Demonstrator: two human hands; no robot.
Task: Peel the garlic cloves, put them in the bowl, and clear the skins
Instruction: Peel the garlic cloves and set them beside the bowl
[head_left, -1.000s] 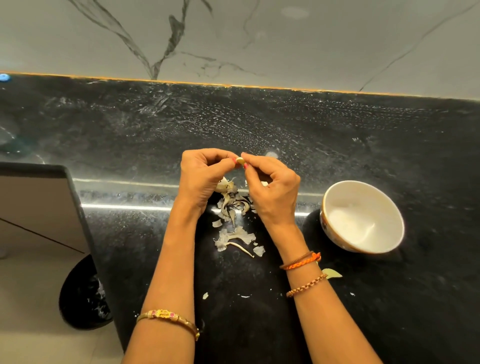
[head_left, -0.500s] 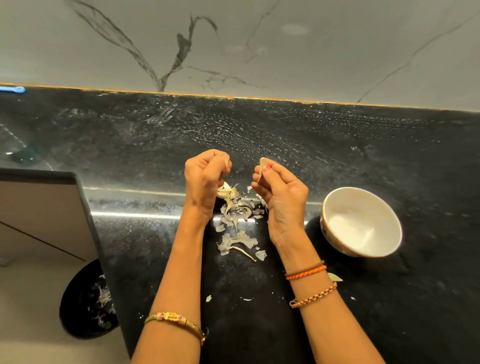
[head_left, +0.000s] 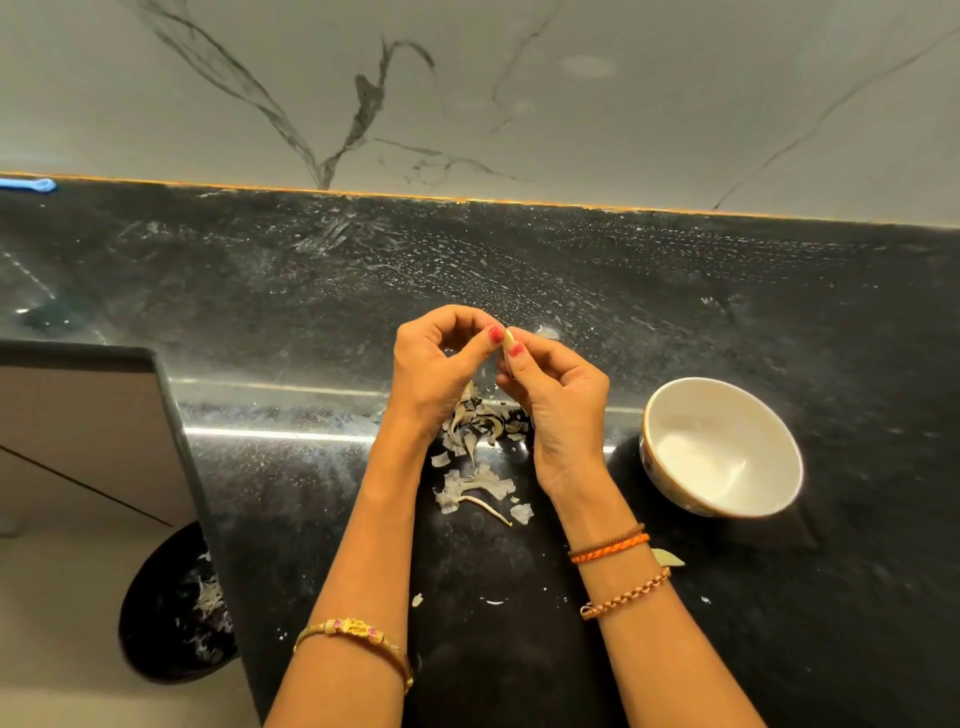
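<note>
A black, white-flecked stone countertop (head_left: 675, 312) was observed, backed by a pale grey marble wall (head_left: 571, 104) with dark veins; a thin orange line marked the joint between them. A bright strip of light was reflected across the counter near its middle. At the left, the counter edge gave way to a lower beige floor, where a round black bin (head_left: 171, 613) holding pale scraps was seen. A small blue object (head_left: 28, 184) was noted at the far left of the wall joint. Both hands were held together above the counter: a small garlic clove (head_left: 508, 338) was pinched between the curled fingers of the left hand (head_left: 434, 374) and the right hand (head_left: 558, 400), fingertips meeting at the clove. Beneath and just in front of the hands, a loose pile of garlic skins (head_left: 480, 452) was spread on the stone, with smaller flakes scattered nearer the viewer. A white bowl (head_left: 779, 447) was recorded to the right of the hands, standing apart from the skins; no contents could be made out in it.
</note>
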